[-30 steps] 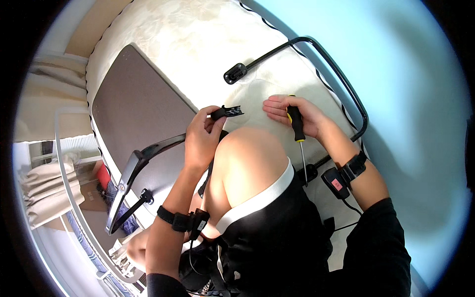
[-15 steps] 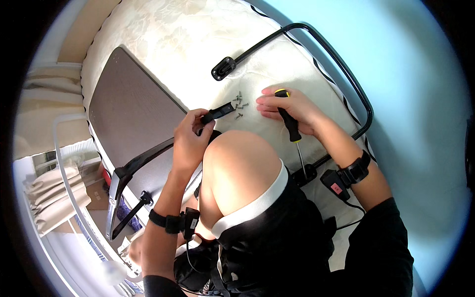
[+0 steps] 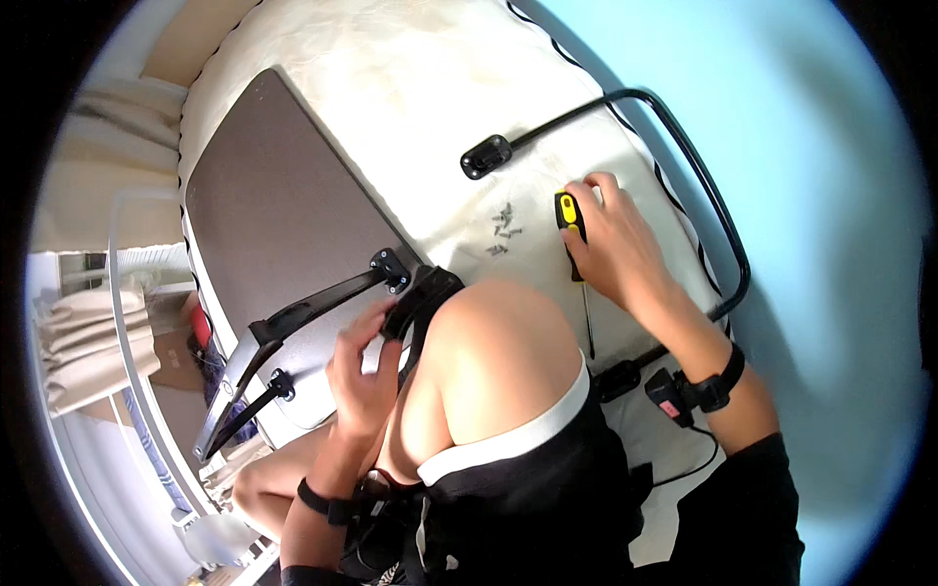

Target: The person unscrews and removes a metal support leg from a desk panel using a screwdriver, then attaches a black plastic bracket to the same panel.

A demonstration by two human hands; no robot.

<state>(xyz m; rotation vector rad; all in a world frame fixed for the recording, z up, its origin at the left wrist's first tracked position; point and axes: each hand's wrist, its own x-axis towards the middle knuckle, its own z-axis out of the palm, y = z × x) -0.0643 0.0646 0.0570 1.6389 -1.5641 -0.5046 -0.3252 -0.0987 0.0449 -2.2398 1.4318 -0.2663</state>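
Note:
My right hand (image 3: 620,239) is closed around the black-and-yellow handle of a screwdriver (image 3: 570,210). The screwdriver's thin metal shaft points back toward me, over the light quilted cover. Beside my raised knee, my left hand (image 3: 363,376) is closed on a black plastic piece (image 3: 396,320), dark and blurred between thumb and fingers. That piece overlaps another black shape (image 3: 435,286) by the knee, so its outline is hard to make out. Several small screws (image 3: 503,230) lie loose on the cover between my hands.
A dark brown board (image 3: 283,186) lies at the left, with a folding black metal leg (image 3: 313,303) over it. A bent black tube frame (image 3: 699,176) with an end bracket (image 3: 486,156) rests along the light blue wall (image 3: 811,195). White rails (image 3: 122,322) stand at far left.
My left hand has drawn back toward me with the black piece, away from the screws. My right hand has re-gripped the screwdriver, its fingers now more over the handle. The view has shifted somewhat.

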